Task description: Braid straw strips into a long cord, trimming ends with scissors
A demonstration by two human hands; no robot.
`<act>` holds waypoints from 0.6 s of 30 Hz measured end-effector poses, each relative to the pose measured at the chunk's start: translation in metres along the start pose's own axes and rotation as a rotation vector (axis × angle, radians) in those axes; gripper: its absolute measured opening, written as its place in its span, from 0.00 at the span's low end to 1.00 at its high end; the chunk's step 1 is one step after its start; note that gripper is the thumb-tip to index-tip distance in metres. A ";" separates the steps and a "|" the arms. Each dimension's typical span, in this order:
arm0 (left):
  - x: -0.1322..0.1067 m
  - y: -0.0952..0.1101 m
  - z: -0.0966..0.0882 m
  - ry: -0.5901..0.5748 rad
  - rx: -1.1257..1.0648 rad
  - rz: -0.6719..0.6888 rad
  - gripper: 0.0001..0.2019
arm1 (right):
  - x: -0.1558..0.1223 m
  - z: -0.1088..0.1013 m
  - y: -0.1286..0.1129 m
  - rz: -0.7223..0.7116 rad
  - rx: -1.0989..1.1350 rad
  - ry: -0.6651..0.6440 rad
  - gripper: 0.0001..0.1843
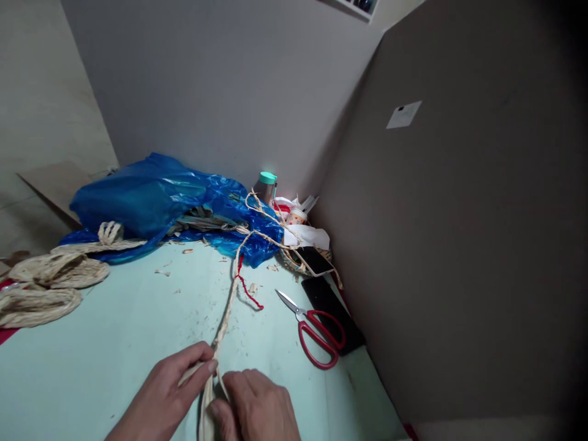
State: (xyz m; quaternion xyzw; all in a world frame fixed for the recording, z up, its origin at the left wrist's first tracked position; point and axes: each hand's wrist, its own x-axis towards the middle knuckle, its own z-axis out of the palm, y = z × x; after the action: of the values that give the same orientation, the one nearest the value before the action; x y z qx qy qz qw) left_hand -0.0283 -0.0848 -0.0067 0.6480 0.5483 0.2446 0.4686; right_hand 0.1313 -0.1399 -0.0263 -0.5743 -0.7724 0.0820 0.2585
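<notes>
A pale plant-fibre braid [226, 315] runs from the far side of the table toward me. My left hand [172, 383] pinches it between thumb and fingertips where the woven part ends. Just right of that, my right hand [260, 404] has its fingers curled round a loose strand [222, 383] below the braid. Other loose strands [206, 407] hang down between both hands toward the lower edge. A red cord [248, 293] is tied about the braid farther up, its tail lying on the table.
Red-handled scissors [316, 334] lie on the right, partly over a black flat object [333, 315]. A phone [315, 260] rests on a basket [294, 263]. Behind are a blue plastic bag [138, 196] and a green-lidded bottle [265, 187]. Fibre bundles [59, 269] lie left; partitions stand behind and right.
</notes>
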 end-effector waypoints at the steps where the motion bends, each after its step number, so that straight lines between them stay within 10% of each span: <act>1: 0.001 0.000 -0.002 0.009 -0.001 0.009 0.15 | 0.005 -0.011 0.002 0.001 0.015 -0.019 0.05; 8: -0.003 0.013 -0.007 0.006 0.131 0.039 0.17 | 0.083 -0.083 0.030 0.048 0.046 -0.123 0.12; 18: -0.014 0.036 0.002 0.055 0.697 0.065 0.17 | 0.172 -0.020 0.037 0.222 0.168 -0.108 0.10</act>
State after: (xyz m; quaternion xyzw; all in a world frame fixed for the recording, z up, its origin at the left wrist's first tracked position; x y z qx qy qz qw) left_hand -0.0135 -0.0976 0.0272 0.7792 0.5905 0.0750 0.1962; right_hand 0.1368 0.0290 0.0274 -0.6274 -0.7073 0.2052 0.2530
